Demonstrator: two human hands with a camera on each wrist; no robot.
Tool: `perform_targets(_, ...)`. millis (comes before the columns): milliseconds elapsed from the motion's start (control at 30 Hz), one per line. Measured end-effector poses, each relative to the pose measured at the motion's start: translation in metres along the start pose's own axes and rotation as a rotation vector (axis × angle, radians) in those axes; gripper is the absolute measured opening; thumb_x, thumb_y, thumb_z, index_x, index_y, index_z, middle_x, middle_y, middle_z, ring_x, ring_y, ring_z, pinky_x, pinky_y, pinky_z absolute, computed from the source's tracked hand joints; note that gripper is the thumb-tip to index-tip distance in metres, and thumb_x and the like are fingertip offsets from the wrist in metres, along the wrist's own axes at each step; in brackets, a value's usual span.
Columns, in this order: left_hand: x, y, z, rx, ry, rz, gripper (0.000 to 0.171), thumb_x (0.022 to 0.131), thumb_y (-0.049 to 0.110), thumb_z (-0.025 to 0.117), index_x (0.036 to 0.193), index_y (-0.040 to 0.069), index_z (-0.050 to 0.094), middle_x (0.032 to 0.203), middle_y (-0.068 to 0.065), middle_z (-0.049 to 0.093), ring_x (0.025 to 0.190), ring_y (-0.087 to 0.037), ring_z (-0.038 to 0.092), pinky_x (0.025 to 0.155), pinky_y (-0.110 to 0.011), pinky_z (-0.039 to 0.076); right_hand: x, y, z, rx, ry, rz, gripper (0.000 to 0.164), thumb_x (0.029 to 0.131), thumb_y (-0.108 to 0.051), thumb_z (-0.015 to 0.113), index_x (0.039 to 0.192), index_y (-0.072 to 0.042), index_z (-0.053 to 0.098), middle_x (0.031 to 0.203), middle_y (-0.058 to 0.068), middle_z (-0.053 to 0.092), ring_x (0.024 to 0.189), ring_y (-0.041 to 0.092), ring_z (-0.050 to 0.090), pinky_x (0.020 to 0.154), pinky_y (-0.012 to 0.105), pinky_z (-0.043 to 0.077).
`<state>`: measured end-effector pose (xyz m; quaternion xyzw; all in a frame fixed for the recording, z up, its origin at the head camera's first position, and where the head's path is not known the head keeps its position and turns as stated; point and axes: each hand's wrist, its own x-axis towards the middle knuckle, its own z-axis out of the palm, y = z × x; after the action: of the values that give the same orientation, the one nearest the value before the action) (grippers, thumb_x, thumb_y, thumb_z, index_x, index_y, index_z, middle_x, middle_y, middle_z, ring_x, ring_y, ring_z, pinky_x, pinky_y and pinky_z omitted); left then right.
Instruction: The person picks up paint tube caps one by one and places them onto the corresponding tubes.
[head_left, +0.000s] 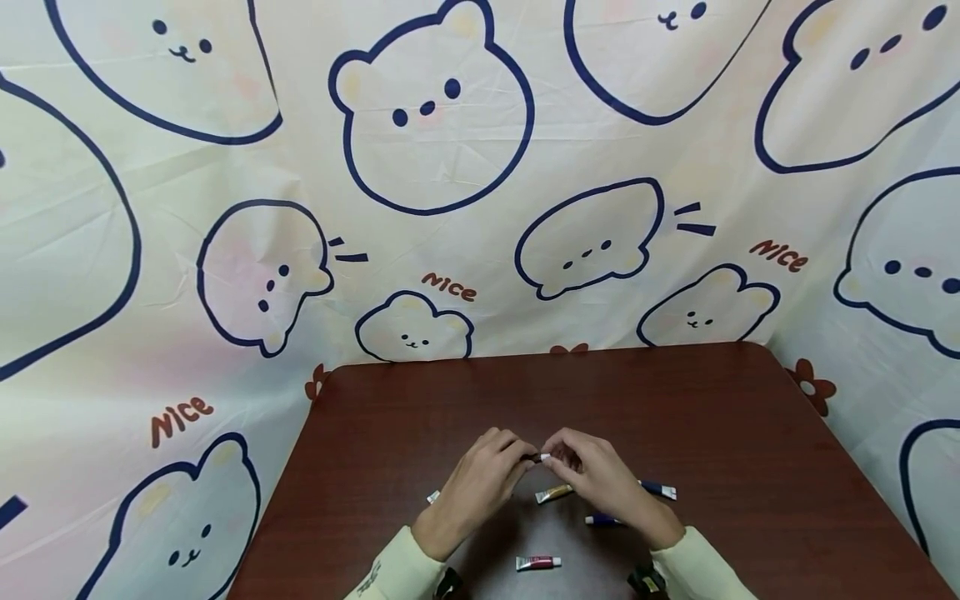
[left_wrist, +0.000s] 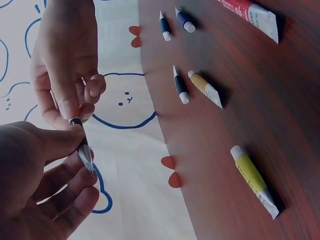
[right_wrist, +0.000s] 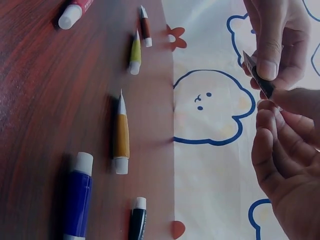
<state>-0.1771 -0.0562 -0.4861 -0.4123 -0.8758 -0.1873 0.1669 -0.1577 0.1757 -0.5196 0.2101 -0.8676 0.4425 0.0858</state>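
Both hands meet above the table around a small black paint tube with a white cap. My left hand pinches the tube's body between thumb and fingers, its flat silvery end pointing away from the right hand in the left wrist view. My right hand pinches the tube's cap end with its thumb and fingertips, which mostly cover the cap. Below the hands lies an ochre paint tube. A blue paint tube is partly under the right wrist.
A red paint tube lies nearer the front of the brown table. A dark paint tube lies beyond the right forearm. Yellow-green and brown tubes lie leftward. A patterned cloth hangs behind the table.
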Motion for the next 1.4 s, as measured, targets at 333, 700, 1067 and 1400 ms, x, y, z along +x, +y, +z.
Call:
perform_targets(333,0.003,0.004,0.002,-0.002,0.008,0.019,0.011,0.104,0.022,0.077,0.114,0.019,0.080,0.106,0.009,0.074,0.094,-0.008,0.063,0.081,-0.025,0.056,-0.002,-0.001,0.000,-0.007,0.028,0.043,0.012,0.109,-0.031,0.069,0.102,-0.023,0.073,0.085,-0.013,0.065,0.072,-0.001,0.057,0.063,0.023,0.052)
perform_targets(700,0.006,0.006,-0.001,-0.002,-0.006,0.004,0.013,0.106,0.025,0.074,0.116,0.019,0.079,0.107,0.009,0.074,0.094,-0.008,0.062,0.081,-0.024,0.055,-0.003,0.004,0.002,-0.005,0.092,-0.004,0.005,0.106,-0.024,0.072,0.102,-0.021,0.073,0.087,-0.012,0.070,0.074,-0.001,0.061,0.065,0.022,0.055)
perform_targets(1067,0.011,0.007,0.002,0.078,0.060,0.094,0.009,0.104,0.023,0.078,0.111,0.018,0.078,0.103,0.008,0.072,0.092,-0.007,0.062,0.079,-0.025,0.054,-0.002,0.004,0.005,-0.064,0.156,-0.022,0.014,0.109,-0.022,0.069,0.094,-0.023,0.070,0.078,-0.017,0.058,0.065,-0.003,0.051,0.059,0.022,0.047)
perform_targets(1400,0.019,0.001,0.016,0.189,0.110,0.210,0.012,0.098,0.021,0.085,0.105,0.016,0.076,0.098,0.006,0.072,0.087,-0.009,0.064,0.077,-0.025,0.055,-0.002,0.010,0.010,-0.126,0.200,0.067,0.020,0.109,-0.025,0.069,0.089,-0.026,0.069,0.076,-0.016,0.058,0.064,-0.003,0.048,0.060,0.022,0.045)
